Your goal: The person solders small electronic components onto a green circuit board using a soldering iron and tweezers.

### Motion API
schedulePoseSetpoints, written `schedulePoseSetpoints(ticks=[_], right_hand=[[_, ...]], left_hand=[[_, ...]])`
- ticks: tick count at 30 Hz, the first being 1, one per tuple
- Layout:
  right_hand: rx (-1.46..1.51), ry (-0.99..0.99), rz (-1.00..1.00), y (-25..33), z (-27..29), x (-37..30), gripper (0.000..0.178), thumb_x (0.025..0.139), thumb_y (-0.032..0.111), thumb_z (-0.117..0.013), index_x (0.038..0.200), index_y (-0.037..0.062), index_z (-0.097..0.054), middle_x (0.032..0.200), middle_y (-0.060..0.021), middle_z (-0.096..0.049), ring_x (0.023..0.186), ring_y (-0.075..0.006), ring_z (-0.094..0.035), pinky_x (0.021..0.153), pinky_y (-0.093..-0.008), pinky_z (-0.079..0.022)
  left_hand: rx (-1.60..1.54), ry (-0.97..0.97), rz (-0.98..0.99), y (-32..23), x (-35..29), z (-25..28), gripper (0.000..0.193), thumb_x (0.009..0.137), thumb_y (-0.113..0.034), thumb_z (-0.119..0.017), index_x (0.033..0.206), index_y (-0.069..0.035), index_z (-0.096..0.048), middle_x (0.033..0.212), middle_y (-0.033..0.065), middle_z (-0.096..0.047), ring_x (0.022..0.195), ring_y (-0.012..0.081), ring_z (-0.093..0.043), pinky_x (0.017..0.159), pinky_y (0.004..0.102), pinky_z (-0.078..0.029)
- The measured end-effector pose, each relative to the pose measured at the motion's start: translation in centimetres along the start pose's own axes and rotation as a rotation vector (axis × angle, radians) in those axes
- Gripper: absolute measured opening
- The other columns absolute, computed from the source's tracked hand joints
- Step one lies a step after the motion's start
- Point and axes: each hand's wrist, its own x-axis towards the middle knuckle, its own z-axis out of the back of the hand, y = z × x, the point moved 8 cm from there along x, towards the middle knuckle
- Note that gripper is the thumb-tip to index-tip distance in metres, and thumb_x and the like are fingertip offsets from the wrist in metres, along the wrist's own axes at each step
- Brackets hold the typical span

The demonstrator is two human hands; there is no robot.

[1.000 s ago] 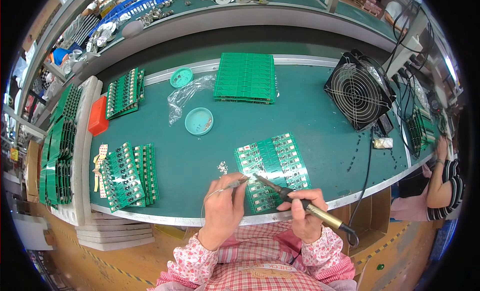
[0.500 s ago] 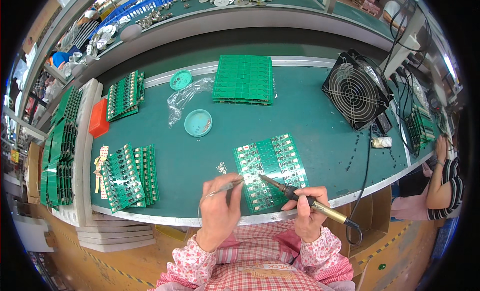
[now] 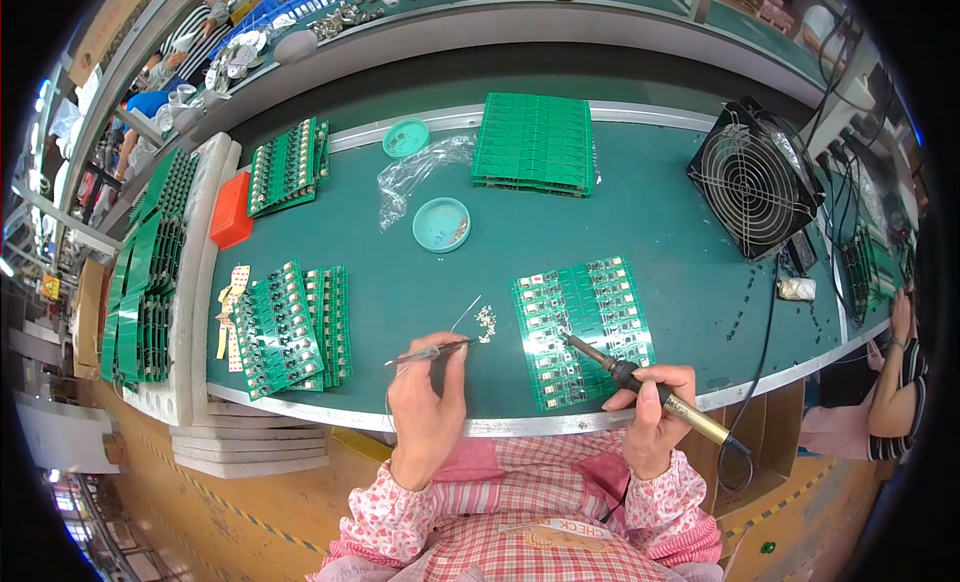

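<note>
My left hand (image 3: 428, 412) is closed around metal tweezers (image 3: 432, 353), and a thin strand of solder wire (image 3: 467, 312) sticks out above its fingers. The tweezer tips are at the near edge of a small pile of tiny pale parts (image 3: 486, 324); whether they grip one is too small to tell. My right hand (image 3: 657, 422) grips a soldering iron (image 3: 683, 414) with a black and gold handle. Its tip points at the left half of a green circuit board panel (image 3: 590, 300), which lies flat by the table's front edge.
Circuit board stacks stand at the back (image 3: 532, 142), back left (image 3: 284, 167) and front left (image 3: 275, 327). Two turquoise dishes (image 3: 441, 226) and crumpled clear plastic (image 3: 425, 172) lie between. A black fan (image 3: 750, 182) stands right; the iron's cable (image 3: 768, 352) runs beside it.
My left hand has drawn the tweezers left, off the board's edge to the pile of tiny parts. My right hand keeps the iron over the board. The whole view has shifted.
</note>
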Motion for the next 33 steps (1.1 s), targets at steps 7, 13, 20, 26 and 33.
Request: schedulePoseSetpoints(ticks=[7,13,20,26,33], right_hand=[[-0.008,0.014,0.007,0.3,-0.2,0.0,0.014,0.099,0.01,-0.054,0.106,-0.0016,-0.053,0.092,-0.0129,-0.063,0.066,-0.0164,-0.069,0.062,-0.0277,-0.055],[-0.019,0.014,0.009,0.3,-0.2,0.1,0.014,0.099,0.01,-0.054,0.107,-0.0015,-0.053,0.091,-0.0131,-0.064,0.067,-0.0163,-0.068,0.063,-0.0279,-0.055],[-0.026,0.014,0.024,0.3,-0.1,-0.1,0.014,0.099,0.01,-0.054,0.107,-0.0013,-0.053,0.091,-0.0126,-0.063,0.066,-0.0159,-0.068,0.063,-0.0281,-0.055],[-0.025,0.003,0.024,0.2,-0.1,-0.1,0.015,0.099,0.012,-0.054,0.108,-0.0011,-0.053,0.092,-0.0125,-0.063,0.066,-0.0158,-0.068,0.063,-0.0281,-0.055],[-0.034,0.005,0.036,0.0,0.1,-0.2,0.016,0.099,0.013,-0.054,0.108,-0.0009,-0.054,0.093,-0.0124,-0.062,0.065,-0.0158,-0.068,0.062,-0.0285,-0.054]], left_hand=[[-0.677,0.096,0.226,1.5,0.5,-0.7,0.018,0.1,-0.004,-0.061,0.116,0.003,-0.056,0.11,0.0121,-0.066,0.1,0.0182,-0.067,0.089,0.0294,-0.052],[-0.657,0.018,0.281,2.8,0.9,0.4,0.018,0.101,-0.003,-0.059,0.117,0.004,-0.055,0.11,0.0122,-0.066,0.102,0.0168,-0.066,0.093,0.0305,-0.052],[-0.698,0.062,0.271,3.0,1.5,0.2,0.017,0.101,-0.003,-0.058,0.116,0.004,-0.055,0.109,0.0117,-0.065,0.101,0.0169,-0.066,0.092,0.0302,-0.053],[-0.558,0.057,0.286,4.0,2.1,0.8,0.019,0.1,-0.003,-0.059,0.116,0.005,-0.055,0.11,0.0145,-0.066,0.101,0.02,-0.067,0.089,0.0305,-0.054],[-0.752,0.07,0.358,4.4,2.8,0.7,0.017,0.099,-0.004,-0.061,0.114,0.003,-0.057,0.107,0.0126,-0.067,0.099,0.0188,-0.067,0.087,0.0298,-0.054]])
